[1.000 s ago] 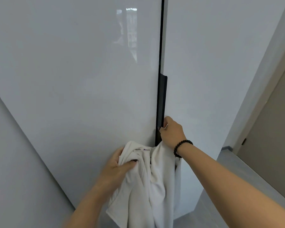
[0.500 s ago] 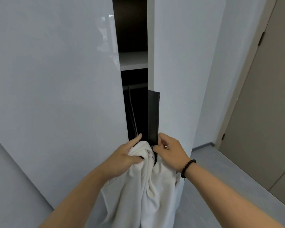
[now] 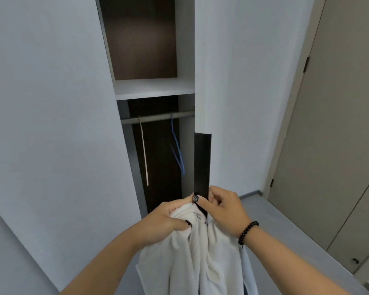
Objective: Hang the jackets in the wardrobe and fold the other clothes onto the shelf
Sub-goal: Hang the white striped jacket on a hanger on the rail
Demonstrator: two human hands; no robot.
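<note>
Wardrobe door stands part open, right hand pinching its black handle. Left hand fingers clutch a white garment below that handle; 2 hangers bare, shelf bare, nothing stowed yet

Open wardrobe, seen through the gap between its two pale doors. A white shelf is running across the upper part, with a dark back panel showing above it; nothing is lying on the part of the shelf in view. Below the shelf a metal rail is spanning the opening and carrying two bare hangers: a pale hanger towards the left and a blue hanger towards the right, hanging apart from each other.
</note>
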